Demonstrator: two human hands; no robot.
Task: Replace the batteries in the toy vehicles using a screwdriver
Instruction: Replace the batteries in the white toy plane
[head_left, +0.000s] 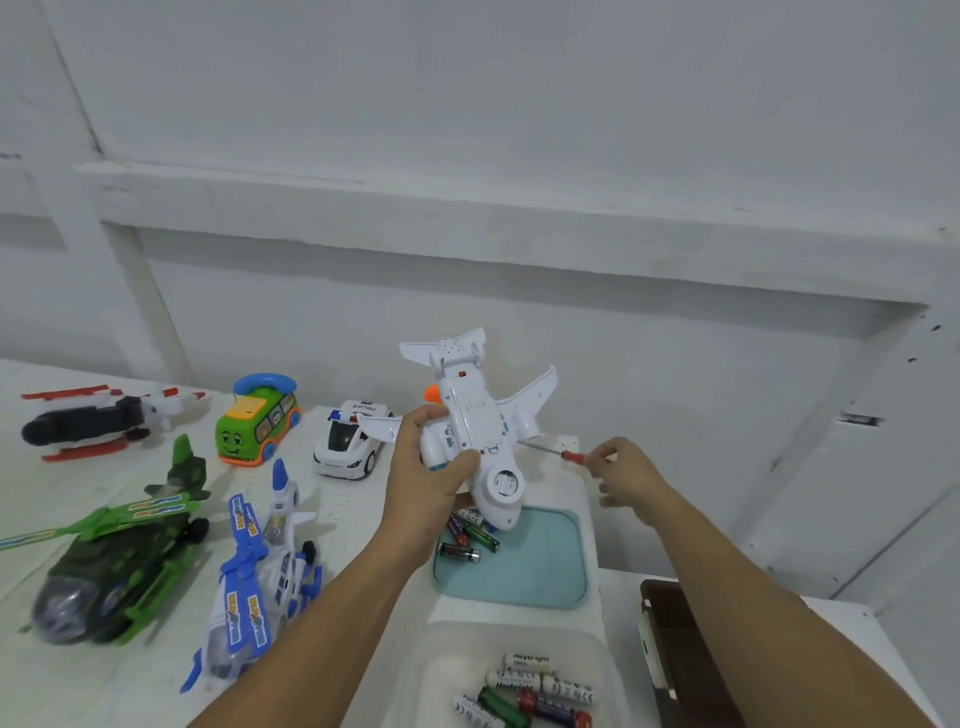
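While left hand (431, 483) grips glossy plastic plane (478, 415), right hand (631, 475) pinches slender screwdriver (560, 452).

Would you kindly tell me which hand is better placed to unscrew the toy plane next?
Right. The right hand holds the screwdriver, tip aimed at the plane, while the left hand is busy gripping the plane with its underside turned toward the camera.

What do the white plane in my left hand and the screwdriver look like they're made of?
White plane: probably moulded plastic, glossy, given its smooth sheen and moulded seams. Screwdriver: thin grey shaft looks like metal; the red handle is likely plastic.
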